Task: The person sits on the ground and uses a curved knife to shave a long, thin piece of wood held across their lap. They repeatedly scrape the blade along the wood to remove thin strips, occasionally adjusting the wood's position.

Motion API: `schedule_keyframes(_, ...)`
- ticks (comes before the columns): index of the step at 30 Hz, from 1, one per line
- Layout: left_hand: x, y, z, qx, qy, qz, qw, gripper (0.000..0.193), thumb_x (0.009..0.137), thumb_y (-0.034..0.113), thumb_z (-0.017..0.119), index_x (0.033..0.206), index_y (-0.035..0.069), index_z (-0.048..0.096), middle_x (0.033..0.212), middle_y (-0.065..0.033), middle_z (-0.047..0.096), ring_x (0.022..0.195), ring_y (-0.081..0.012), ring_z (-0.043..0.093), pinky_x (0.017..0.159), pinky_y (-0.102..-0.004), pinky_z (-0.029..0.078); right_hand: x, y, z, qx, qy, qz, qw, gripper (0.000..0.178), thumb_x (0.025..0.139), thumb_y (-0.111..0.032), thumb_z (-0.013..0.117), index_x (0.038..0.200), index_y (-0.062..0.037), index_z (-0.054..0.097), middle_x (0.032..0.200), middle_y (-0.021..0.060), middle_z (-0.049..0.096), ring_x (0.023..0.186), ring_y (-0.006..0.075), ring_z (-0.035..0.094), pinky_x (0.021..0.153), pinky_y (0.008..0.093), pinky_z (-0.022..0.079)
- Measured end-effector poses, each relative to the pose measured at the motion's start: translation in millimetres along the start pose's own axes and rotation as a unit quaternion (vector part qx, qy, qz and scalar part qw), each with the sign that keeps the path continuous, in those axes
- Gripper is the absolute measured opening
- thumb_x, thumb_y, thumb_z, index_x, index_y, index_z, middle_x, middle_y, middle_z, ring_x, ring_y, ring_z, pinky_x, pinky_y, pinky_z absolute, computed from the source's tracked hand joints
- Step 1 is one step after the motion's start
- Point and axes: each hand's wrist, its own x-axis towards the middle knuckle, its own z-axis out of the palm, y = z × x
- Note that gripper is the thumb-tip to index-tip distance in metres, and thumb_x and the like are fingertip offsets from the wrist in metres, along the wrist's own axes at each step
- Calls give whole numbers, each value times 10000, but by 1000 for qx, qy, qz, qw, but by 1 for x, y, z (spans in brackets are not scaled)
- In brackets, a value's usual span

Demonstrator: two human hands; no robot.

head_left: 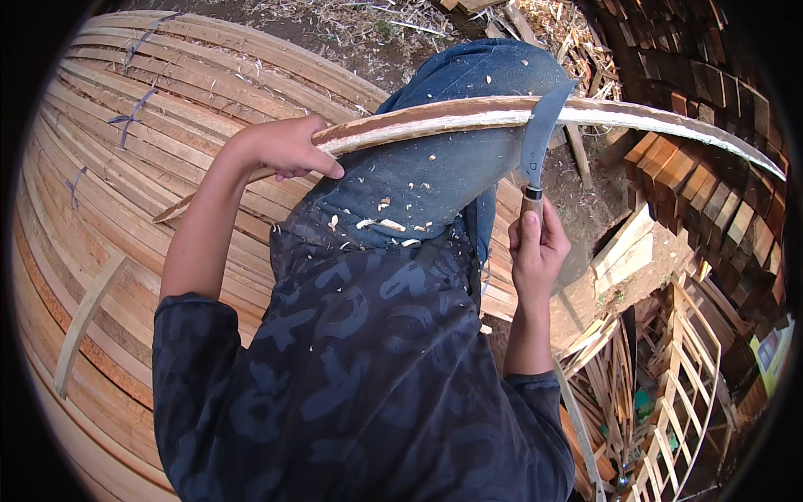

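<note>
A long wooden strip (418, 122), brown along one face and pale where shaved, lies across my thigh in jeans (401, 180). My left hand (288, 149) is closed around the strip left of the thigh, and its thin end sticks out past my forearm. In my right hand (536, 243) is the wooden handle of a large curved knife (545, 130). The broad blade points up and crosses the strip at the right of my knee, apparently against it. Pale wood shavings (381, 225) are scattered over my lap and shirt.
Long boards (109, 201), some tied with blue cord (132, 117), are stacked beneath and left of me. Cut timber pieces (694, 180) are piled at the right. Nearer on the right are a slatted wooden frame (677, 402) and offcuts (606, 376). Shavings litter the ground (351, 33) ahead.
</note>
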Motion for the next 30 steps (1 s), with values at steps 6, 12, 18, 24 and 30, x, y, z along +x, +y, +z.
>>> schedule_keyframes(6,7,-7,-4,5,-14,2,1000,509,692,282,797,962,-4,476,557,-21,495,431,-92,465,376,-260,366,6,20,12,16,-17,-4,1000,389,953,-151,555,1293,29,501,666,-26,500,552,46,453,500,198,364)
schedule_keyframes(12,5,-4,-2,3,3,1,1000,516,686,282,803,970,0,479,551,-15,489,425,-98,464,376,-257,365,26,10,-11,93,23,-117,988,317,967,-179,525,1209,22,565,660,-3,517,526,53,454,467,180,354)
schedule_keyframes(18,4,2,-1,19,9,2,1000,549,700,263,784,1038,-52,486,539,-18,481,421,-101,457,374,-267,353,27,8,-5,45,0,-96,994,295,923,-150,589,1167,14,596,772,111,639,680,160,626,605,249,462)
schedule_keyframes(24,2,-2,0,16,25,7,1000,569,682,271,811,1023,-41,480,541,-29,493,434,-110,485,375,-263,370,19,3,13,-129,-42,-227,964,287,984,-149,491,1204,25,550,600,-31,437,521,27,400,445,175,287)
schedule_keyframes(30,6,-9,-1,6,10,28,1000,549,665,313,822,970,-25,514,577,-18,508,429,-101,471,372,-257,377,0,2,15,-102,-80,-94,987,258,905,-124,605,1112,30,602,728,73,617,611,100,565,574,240,445)
